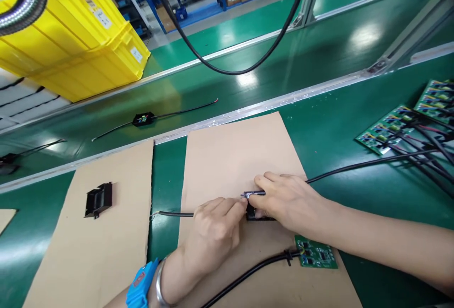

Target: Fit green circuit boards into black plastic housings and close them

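My left hand (216, 225) is closed, with a black cable (175, 214) running out from under it to the left. Its fingertips meet the left end of a small black plastic housing (260, 218). Over that housing bends my right hand (289, 199), fingers pressed on it and covering most of it. From behind the right hand another stretch of black cable (340, 170) leads off to the right. Just below the right hand a green circuit board (317, 253) with its own black cable lies on a cardboard sheet (234, 152).
On the left cardboard sheet (117, 242) sits a black plastic housing (98, 200). Several wired circuit boards (386, 128) are at right. Beyond the metal rail (248, 109) lies a black box with cables (143, 118). Yellow bins (81, 38) stand back left; a black cable loop (234, 72) hangs overhead.
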Available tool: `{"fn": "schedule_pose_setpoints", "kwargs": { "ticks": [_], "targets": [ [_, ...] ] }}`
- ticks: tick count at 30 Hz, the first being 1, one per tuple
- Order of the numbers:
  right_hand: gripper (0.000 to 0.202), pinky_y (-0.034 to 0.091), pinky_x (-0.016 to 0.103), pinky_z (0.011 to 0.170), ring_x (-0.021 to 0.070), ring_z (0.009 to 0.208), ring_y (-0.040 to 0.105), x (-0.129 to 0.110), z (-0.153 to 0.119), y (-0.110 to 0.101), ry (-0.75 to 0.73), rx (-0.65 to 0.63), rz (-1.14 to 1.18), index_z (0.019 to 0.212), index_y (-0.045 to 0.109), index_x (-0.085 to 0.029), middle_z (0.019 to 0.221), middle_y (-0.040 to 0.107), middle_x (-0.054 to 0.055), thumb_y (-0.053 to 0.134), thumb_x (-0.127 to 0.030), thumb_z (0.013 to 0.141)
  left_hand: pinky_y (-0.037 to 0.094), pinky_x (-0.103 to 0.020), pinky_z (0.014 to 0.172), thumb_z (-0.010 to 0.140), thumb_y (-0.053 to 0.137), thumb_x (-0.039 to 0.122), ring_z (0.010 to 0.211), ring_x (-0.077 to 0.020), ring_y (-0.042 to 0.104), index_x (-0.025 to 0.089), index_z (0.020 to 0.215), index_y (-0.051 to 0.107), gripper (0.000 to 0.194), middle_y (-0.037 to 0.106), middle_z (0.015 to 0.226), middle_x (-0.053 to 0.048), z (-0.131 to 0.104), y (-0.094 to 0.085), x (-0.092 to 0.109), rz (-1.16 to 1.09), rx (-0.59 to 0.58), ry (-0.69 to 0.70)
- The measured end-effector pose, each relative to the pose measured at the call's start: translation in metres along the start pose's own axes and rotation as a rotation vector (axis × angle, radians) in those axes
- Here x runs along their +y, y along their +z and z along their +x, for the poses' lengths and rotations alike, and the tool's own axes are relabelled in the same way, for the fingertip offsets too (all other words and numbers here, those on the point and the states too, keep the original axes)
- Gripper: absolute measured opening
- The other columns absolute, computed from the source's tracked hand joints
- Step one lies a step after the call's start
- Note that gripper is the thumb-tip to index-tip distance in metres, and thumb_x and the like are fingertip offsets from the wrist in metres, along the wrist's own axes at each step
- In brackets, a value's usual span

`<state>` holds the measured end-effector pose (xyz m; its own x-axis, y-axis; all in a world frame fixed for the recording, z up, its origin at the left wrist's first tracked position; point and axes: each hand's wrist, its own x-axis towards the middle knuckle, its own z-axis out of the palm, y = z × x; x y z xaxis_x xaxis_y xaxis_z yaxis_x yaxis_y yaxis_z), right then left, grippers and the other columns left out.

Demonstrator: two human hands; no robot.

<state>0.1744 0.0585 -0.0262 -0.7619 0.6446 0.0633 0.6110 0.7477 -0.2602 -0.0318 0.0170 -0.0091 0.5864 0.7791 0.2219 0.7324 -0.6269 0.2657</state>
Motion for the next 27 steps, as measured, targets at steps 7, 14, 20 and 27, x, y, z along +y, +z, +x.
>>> {"fn": "schedule_pose_setpoints", "kwargs": {
  "ticks": [7, 14, 20, 27],
  "targets": [
    [0.004, 0.024, 0.032, 0.055, 0.0194, 0.073, 0.047, 0.001, 0.000, 0.004, 0.006, 0.063, 0.011, 0.090, 0.062, -0.026, 0.082, 0.050, 0.002, 0.058, -0.026, 0.091, 0.053, -0.027, 0.061, 0.091, 0.049, 0.003, 0.067, -0.0146, 0.065, 0.014, 0.095, 0.060, 0.017, 0.072, 0.081, -0.003, -0.003, 0.016, -0.011, 0.139, 0.167, 0.136],
    [0.007, 0.026, 0.033, 0.056, 0.0191, 0.074, 0.049, -0.003, -0.002, 0.005, -0.003, 0.083, -0.043, 0.095, 0.062, -0.026, 0.084, 0.053, 0.003, 0.055, -0.024, 0.093, 0.054, -0.032, 0.057, 0.088, 0.046, 0.000, 0.068, -0.0205, 0.066, 0.001, 0.107, 0.060, 0.023, 0.071, 0.092, -0.015, -0.015, 0.022, 0.001, 0.537, 0.062, 0.228],
    [0.010, 0.026, 0.031, 0.055, 0.0199, 0.078, 0.052, -0.003, 0.000, 0.004, 0.018, 0.046, -0.072, 0.098, 0.063, -0.029, 0.089, 0.055, 0.004, 0.059, -0.034, 0.091, 0.056, -0.032, 0.066, 0.086, 0.042, -0.001, 0.078, -0.0200, 0.066, 0.007, 0.113, 0.059, 0.033, 0.070, 0.100, -0.013, -0.014, 0.013, -0.005, 0.348, -0.012, 0.159],
    [0.014, 0.024, 0.029, 0.054, 0.0204, 0.081, 0.051, -0.004, 0.000, 0.002, 0.081, 0.001, -0.046, 0.087, 0.066, -0.027, 0.088, 0.055, 0.004, 0.061, -0.040, 0.090, 0.054, -0.028, 0.067, 0.088, 0.049, 0.007, 0.073, -0.0168, 0.060, 0.017, 0.092, 0.062, 0.017, 0.064, 0.080, -0.003, 0.002, 0.007, -0.017, -0.055, -0.035, -0.009]
  ]
}}
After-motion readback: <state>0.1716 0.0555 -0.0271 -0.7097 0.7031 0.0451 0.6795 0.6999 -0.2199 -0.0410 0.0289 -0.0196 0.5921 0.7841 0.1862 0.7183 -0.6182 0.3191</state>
